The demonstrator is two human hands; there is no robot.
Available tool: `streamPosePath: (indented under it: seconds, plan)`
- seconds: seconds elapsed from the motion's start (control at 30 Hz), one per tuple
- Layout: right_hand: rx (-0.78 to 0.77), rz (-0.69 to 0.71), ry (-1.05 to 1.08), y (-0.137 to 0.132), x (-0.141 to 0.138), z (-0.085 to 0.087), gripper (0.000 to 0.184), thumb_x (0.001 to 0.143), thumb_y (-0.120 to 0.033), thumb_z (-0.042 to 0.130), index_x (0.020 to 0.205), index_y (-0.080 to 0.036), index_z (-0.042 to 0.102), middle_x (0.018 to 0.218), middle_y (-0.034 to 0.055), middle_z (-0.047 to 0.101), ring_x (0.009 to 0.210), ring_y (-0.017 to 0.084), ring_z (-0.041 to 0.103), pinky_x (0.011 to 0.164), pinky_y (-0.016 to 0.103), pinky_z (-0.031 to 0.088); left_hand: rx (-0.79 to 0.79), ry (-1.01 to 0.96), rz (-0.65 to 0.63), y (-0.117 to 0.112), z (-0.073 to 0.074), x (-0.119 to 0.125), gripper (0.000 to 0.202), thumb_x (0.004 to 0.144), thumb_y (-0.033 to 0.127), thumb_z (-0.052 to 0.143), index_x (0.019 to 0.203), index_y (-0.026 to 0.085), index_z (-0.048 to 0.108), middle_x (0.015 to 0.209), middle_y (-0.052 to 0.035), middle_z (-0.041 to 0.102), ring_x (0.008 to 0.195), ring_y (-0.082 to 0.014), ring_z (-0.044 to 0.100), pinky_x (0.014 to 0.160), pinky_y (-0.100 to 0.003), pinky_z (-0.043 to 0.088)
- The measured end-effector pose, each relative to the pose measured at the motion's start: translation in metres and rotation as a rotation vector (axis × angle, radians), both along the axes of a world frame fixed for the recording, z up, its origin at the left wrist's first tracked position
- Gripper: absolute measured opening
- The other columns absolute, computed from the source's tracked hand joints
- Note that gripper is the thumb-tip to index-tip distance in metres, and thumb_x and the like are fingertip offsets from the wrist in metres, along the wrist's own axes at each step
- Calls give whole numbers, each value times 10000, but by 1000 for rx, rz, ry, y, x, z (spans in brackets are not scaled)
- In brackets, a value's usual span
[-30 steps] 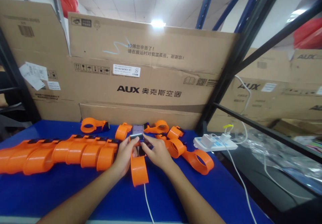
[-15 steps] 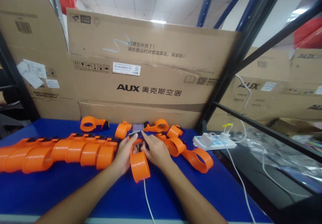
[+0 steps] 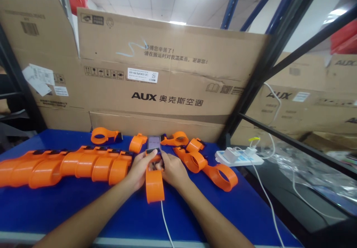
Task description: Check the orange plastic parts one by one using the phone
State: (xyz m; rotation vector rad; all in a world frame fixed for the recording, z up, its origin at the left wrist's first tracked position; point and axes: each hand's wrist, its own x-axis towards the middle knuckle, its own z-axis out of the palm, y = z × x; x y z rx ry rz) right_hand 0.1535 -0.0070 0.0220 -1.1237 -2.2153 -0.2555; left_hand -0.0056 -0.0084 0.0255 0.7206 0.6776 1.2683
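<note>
Between my hands is an orange tape dispenser [image 3: 155, 186], its round hub hanging toward me and its dark-edged head pointing away. My left hand [image 3: 141, 170] is closed around the head from the left, thumb on top near the dark part. From the other side my right hand [image 3: 174, 168] grips the same head, its fingers curled and partly hidden. Just beyond my fingers a phone [image 3: 154, 142] with a lit screen lies among more dispensers. A white cable [image 3: 166, 224] runs toward me from beneath the held dispenser.
A row of orange tape dispensers [image 3: 80, 166] lines the left of the blue table [image 3: 117, 211]. Several others [image 3: 223, 177] lie at the right and back. A white power strip [image 3: 238, 157] with plugs sits by the black rack post. Cardboard [image 3: 167, 69] stands behind.
My right fingers have drawn down from the top of the dispenser's head and now curl at its side. The dispenser has turned slightly, its hub hanging straighter. The view has shifted slightly.
</note>
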Motion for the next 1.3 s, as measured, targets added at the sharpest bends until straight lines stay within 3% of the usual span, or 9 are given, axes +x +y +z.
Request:
streamPosePath:
  seconds: [0.27, 0.47, 0.63, 0.8, 1.07, 1.3]
  plan:
    - [8, -9, -19, 0, 0, -2, 407, 840, -182, 577, 1227, -62, 607, 765, 99, 722, 669, 234, 652, 636, 322, 522, -4, -19, -30, -4, 4, 0, 360, 733, 386, 907, 836, 133, 672, 538, 37, 572, 411, -54, 457, 419, -170, 357]
    - [83, 54, 83, 5, 5, 0, 459, 897, -176, 529, 1338, -61, 584, 893, 148, 749, 756, 254, 702, 718, 364, 582, 9, -44, -4, -3, 8, -1, 363, 719, 367, 916, 836, 145, 654, 522, 55, 550, 409, -55, 436, 438, -180, 364]
    - [-3, 177, 209, 7, 15, 15, 383, 980, -285, 566, 1344, -174, 613, 1069, 128, 764, 904, 251, 739, 850, 383, 601, 35, -3, 25, -3, 4, 0, 390, 740, 465, 880, 834, 160, 657, 479, 67, 507, 382, -59, 395, 420, -191, 313]
    - [-65, 199, 284, 4, 15, 21, 360, 970, -292, 594, 1313, -193, 639, 1012, 96, 775, 840, 228, 740, 809, 359, 600, 111, 152, 91, 0, -4, -1, 479, 761, 585, 820, 929, 151, 710, 528, 46, 541, 391, -63, 390, 407, -200, 289]
    - [-52, 200, 209, 1, 15, 24, 302, 953, -251, 575, 1230, -166, 661, 987, 109, 769, 852, 239, 734, 801, 351, 583, 182, 292, 134, 5, -14, -2, 455, 808, 600, 770, 914, 160, 727, 454, 61, 453, 395, -78, 363, 431, -220, 271]
    - [-67, 203, 136, 0, 16, 29, 259, 963, -215, 546, 1192, -156, 652, 1023, 122, 767, 872, 236, 717, 800, 339, 567, 185, 291, 120, 3, -13, -2, 449, 805, 601, 774, 882, 163, 713, 455, 57, 469, 395, -80, 376, 444, -222, 282]
